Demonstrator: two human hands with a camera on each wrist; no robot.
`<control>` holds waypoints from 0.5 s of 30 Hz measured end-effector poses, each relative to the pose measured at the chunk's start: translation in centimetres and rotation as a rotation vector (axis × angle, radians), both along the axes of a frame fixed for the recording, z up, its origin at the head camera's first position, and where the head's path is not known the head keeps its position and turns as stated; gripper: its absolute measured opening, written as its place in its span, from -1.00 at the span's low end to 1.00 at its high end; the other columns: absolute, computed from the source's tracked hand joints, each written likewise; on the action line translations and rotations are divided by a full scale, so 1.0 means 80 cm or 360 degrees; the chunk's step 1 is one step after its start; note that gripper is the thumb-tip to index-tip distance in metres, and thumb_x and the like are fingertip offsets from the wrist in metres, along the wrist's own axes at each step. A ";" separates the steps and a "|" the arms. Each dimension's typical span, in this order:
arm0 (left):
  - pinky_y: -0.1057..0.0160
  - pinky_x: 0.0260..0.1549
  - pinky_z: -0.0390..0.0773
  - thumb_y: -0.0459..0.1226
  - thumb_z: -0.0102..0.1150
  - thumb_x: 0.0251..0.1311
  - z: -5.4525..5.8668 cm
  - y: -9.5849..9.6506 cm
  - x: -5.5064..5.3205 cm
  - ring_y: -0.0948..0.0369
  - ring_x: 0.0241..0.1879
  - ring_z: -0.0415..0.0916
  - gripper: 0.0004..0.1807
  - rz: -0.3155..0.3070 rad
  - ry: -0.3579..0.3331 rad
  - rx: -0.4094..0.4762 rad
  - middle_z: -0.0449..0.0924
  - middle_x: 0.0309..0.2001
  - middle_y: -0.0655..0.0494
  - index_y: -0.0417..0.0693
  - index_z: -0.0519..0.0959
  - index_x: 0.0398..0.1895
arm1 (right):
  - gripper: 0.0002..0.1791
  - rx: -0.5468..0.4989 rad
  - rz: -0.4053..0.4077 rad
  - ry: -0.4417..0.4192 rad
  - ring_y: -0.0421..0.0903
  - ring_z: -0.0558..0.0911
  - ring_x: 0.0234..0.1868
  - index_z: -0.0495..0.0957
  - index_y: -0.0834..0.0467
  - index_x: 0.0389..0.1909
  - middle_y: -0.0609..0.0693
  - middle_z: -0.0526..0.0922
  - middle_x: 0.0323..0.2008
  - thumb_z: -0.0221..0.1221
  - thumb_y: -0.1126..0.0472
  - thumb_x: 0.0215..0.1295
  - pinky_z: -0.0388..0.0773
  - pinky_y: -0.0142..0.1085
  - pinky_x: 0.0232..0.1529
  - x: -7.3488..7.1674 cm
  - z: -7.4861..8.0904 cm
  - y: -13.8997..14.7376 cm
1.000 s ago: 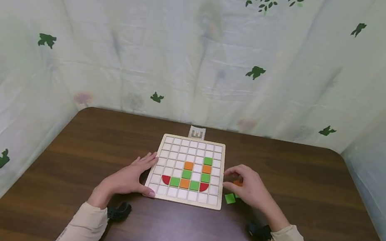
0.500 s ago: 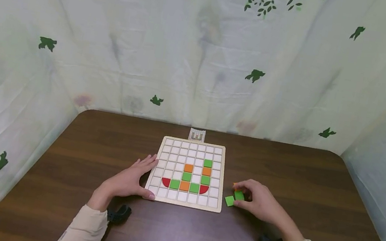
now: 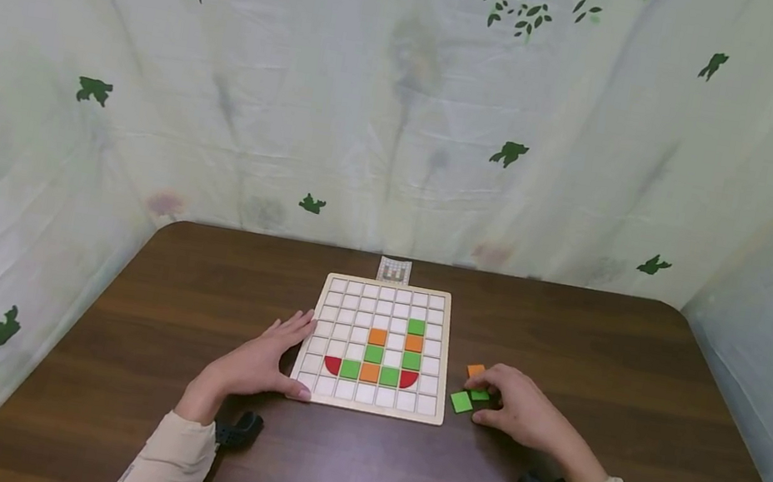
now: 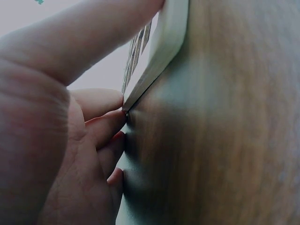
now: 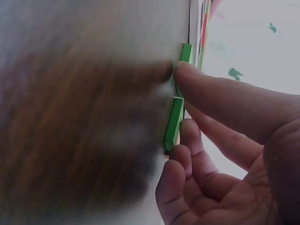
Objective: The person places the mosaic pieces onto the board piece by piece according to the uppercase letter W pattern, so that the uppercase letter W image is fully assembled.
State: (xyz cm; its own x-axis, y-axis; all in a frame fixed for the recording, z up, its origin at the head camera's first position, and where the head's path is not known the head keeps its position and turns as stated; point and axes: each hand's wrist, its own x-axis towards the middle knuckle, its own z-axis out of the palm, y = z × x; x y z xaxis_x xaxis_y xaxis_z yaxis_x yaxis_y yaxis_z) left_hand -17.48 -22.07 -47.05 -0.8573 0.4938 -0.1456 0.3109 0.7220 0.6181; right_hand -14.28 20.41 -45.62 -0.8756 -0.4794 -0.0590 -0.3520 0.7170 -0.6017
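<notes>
A white gridded board (image 3: 351,296) with a pale wooden rim lies mid-table. Green, orange and red tiles form a shape on it, including a rounded red tile (image 3: 332,365). My left hand (image 3: 255,359) rests at the board's near left corner, its straight fingers along the left edge and the thumb at the front rim (image 4: 174,35). To the right, my right hand (image 3: 520,405) touches a green tile (image 3: 480,395) with its fingertips, thumb spread apart. Beside that tile lie another green tile (image 3: 461,402) and an orange tile (image 3: 476,370).
A small patterned card (image 3: 393,271) lies just behind the board. The brown wooden table (image 3: 214,273) has rounded far corners and backs onto a white cloth curtain (image 3: 407,109) with leaf prints. Black straps (image 3: 240,430) sit on both wrists.
My right hand moved from the board's right edge down and right to the loose tiles. Its thumb then parted from the fingers and the orange tile came into fuller view. The left hand stayed put.
</notes>
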 end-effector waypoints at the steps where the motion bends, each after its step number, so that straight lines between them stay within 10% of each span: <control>1: -0.12 0.51 -0.19 0.17 0.54 -0.10 0.000 0.000 0.000 -0.03 0.59 -0.26 0.29 -0.0001 -0.0001 0.0002 -0.14 0.62 -0.03 -0.19 0.04 0.59 | -0.67 0.0003 0.0005 0.0006 -0.13 0.50 -0.19 0.69 0.10 -0.06 -0.10 0.59 -0.16 0.47 0.23 0.13 0.56 -0.17 -0.17 0.000 0.000 0.000; 15: -0.13 0.51 -0.19 0.16 0.55 -0.10 0.000 0.000 0.000 -0.04 0.59 -0.25 0.29 -0.0007 0.0007 0.0007 -0.14 0.62 -0.05 -0.21 0.05 0.59 | -0.69 0.0096 0.0048 0.0069 -0.10 0.51 -0.11 0.72 0.08 -0.05 -0.12 0.59 -0.15 0.44 0.24 0.16 0.53 -0.12 -0.09 -0.002 0.000 -0.007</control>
State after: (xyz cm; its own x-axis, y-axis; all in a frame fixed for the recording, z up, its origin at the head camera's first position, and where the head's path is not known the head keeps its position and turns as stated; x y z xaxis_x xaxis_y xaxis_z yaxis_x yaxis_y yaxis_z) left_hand -17.48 -22.07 -47.01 -0.8558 0.4982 -0.1396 0.3170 0.7180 0.6196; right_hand -14.42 19.83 -45.63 -0.8632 -0.5023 -0.0508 -0.3988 0.7402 -0.5413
